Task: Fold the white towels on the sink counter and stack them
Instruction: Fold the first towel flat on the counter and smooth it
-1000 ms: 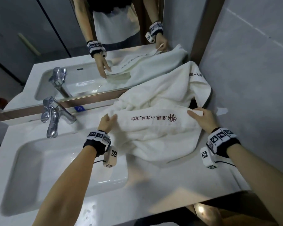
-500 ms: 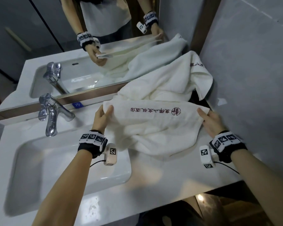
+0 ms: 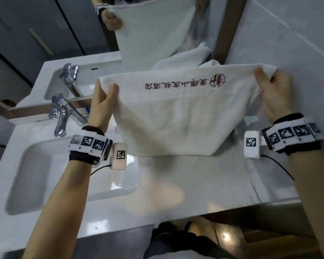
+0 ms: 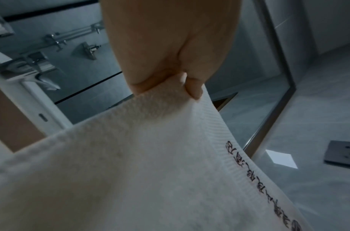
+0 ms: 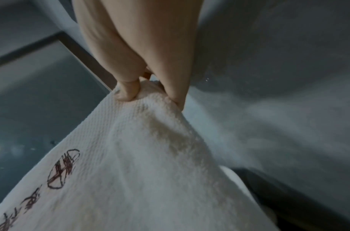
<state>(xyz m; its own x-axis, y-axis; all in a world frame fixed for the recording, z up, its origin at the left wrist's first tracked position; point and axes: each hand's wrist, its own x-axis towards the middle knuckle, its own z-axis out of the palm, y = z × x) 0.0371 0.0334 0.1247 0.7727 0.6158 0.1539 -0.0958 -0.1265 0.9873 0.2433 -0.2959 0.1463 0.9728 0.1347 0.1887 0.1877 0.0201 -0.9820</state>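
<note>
Broad white sink counter (image 3: 185, 186) under everything, with the basin (image 3: 51, 176) sunk into its left part and a chrome faucet (image 3: 64, 116) behind that, backed by a mirror (image 3: 45, 43). Above the counter's right part, 1 white towel (image 3: 172, 116) held up and spread wide, long axis running left to right between the hands, red embroidered lettering (image 3: 183, 84) along the top band, lower edge hanging down toward the counter; whether touching it, cannot tell. Behind it, against the wall corner, a second towel (image 3: 193, 58) lying rumpled, mostly hidden.

Left hand (image 3: 103, 103) closed on the top left corner, thumb on the near face; in the left wrist view, cloth pinched between thumb and fingers (image 4: 193, 87). Right hand (image 3: 273, 92) closed on the top right corner, cloth bunched in the pinch; the same grip plain in the right wrist view, fingertips (image 5: 128, 90) pressing into the weave.

Judged stage: 1st towel opened out, not yet folded, nothing stacked. Both hands level and equally near the towel, 1 at each end of the top edge, so likely next either corner to corner across the long axis, or laid flat on the bare counter just below and toward the body. Risk: lower edge dragging into the basin on the left.
</note>
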